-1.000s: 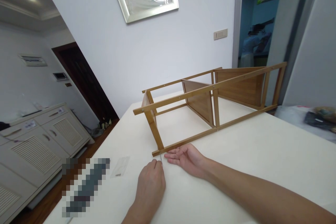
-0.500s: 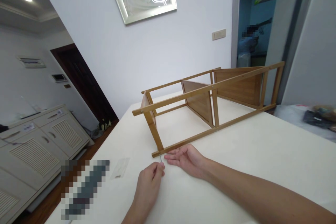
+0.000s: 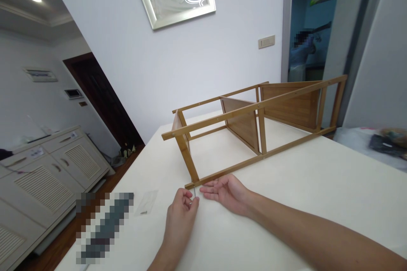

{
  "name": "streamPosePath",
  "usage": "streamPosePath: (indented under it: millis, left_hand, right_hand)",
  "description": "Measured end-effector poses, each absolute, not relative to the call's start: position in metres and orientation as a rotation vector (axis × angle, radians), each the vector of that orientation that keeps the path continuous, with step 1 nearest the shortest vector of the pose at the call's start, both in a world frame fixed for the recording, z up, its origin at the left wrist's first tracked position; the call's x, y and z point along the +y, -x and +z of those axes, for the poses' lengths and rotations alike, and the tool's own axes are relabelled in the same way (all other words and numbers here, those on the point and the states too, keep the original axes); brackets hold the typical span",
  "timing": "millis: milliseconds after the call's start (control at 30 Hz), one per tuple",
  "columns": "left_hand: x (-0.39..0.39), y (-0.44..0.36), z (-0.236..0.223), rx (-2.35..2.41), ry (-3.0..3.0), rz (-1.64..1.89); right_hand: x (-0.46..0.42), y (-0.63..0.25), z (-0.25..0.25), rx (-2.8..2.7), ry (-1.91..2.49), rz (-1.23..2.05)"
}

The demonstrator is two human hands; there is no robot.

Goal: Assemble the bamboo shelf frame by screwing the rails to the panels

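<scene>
The light-brown wooden rack with slatted rails and flat panels (image 3: pixel 222 117) lies on its side, and its near lower rail looks the likeliest place for trouble: if the thin grey metal rod (image 3: pixel 195 192) meets that rail's end at a slant, it could slip out and scratch the wood, since so little of it seems steadied. The rack might also slide or twist if pushed at this one corner, being long and light-looking, with only a light touch beside it. It rests on the white counter (image 3: pixel 286 186), beyond both hands, its near left corner closest to them. The left hand (image 3: pixel 180 214) is half curled, thumb at the rod's lower end; whether it grips the rod, I cannot tell. The right hand (image 3: pixel 231 195) is unclenched, palm turned up, fingers loosely extended just beside the lower rail. Further left, a small clear plastic bag (image 3: pixel 149 201) lies flat with a tiny dark fitting (image 3: pixel 144 212) at its near end, easily knocked astray by a sweeping wrist.
</scene>
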State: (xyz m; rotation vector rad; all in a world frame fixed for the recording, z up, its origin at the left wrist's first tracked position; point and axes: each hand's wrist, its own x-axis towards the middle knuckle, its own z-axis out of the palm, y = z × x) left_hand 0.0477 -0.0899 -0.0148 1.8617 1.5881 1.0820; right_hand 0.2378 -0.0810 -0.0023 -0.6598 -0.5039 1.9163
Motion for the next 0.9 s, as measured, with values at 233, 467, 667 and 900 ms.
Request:
streamPosePath:
  millis: [233, 467, 667, 900]
  left_hand:
    - [-0.095, -0.053, -0.018, 1.586, -2.369, 1.117]
    - [-0.095, -0.053, -0.02, 1.525, -2.716, 1.214]
    - [-0.098, -0.043, -0.018, 1.658, -2.429, 1.124]
    - [-0.099, -0.04, -0.02, 1.635, -2.761, 1.178]
  right_hand:
    - [-0.083, -0.239, 0.0, -0.531, 0.632, 1.921]
    - [-0.084, -0.239, -0.001, -0.568, 0.63, 1.923]
    - [-0.081, -0.238, -0.004, -0.531, 0.65, 1.924]
    - [-0.083, -0.238, -0.001, -0.525, 0.636, 1.93]
